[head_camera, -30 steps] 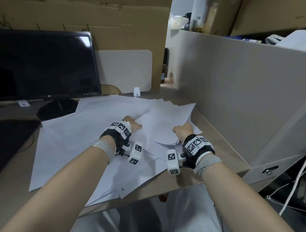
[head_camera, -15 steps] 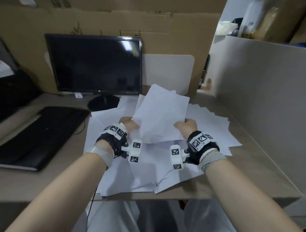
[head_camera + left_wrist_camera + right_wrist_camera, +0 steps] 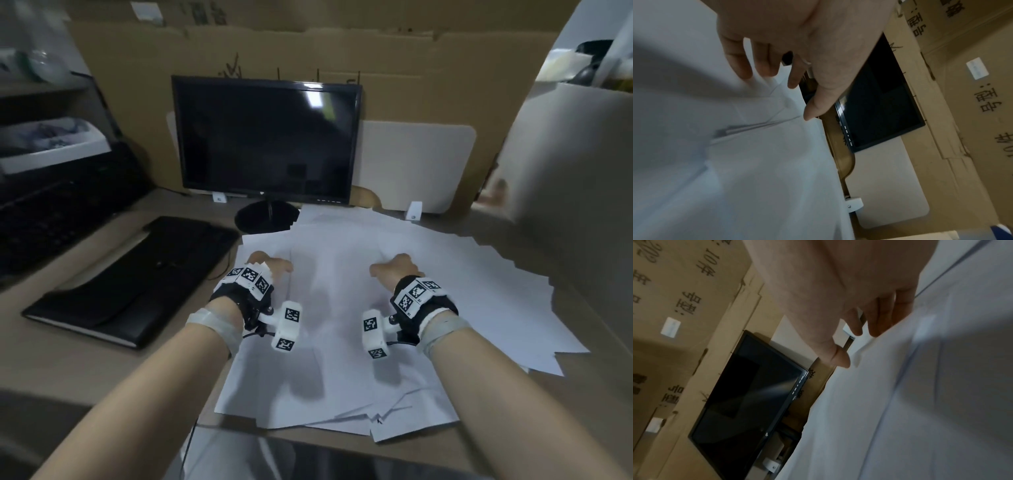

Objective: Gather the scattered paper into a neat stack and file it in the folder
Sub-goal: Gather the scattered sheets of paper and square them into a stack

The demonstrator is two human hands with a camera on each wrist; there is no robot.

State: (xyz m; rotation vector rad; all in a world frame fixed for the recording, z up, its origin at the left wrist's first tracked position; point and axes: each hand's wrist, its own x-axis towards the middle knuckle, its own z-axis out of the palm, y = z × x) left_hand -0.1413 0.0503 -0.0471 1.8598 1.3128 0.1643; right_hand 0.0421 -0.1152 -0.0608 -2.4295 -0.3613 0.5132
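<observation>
Half a second ago both hands were lifting a small sheaf of paper upright between them; now that sheaf is lying flat again on the scattered paper (image 3: pixel 342 308), and the person is looking more squarely at the desk (image 3: pixel 68 370). The paper is spreading in a loose fan under and between both hands, running out well past the right hand and hanging a little over the near edge of the desk. The left hand (image 3: pixel 270 269) is resting fingertips-down on the sheets, its fingers (image 3: pixel 742 65) loosely extended and touching the top sheet without curling round anything. The right hand (image 3: pixel 849 305) is doing the same on its side, fingers relaxed, tips just meeting the paper.

These sheets are looking light, thin and floppy, and smooth enough to slide over one another, so they are likely to skate apart if pushed from one side only. A sound hold would probably be at opposite long edges, palms squeezing inward, then tapping the edges level.

Just beyond the left hand, a black folder (image 3: pixel 130 284) is lying closed on the desk. Ahead of both hands a dark monitor (image 3: pixel 267 140) is standing.
</observation>
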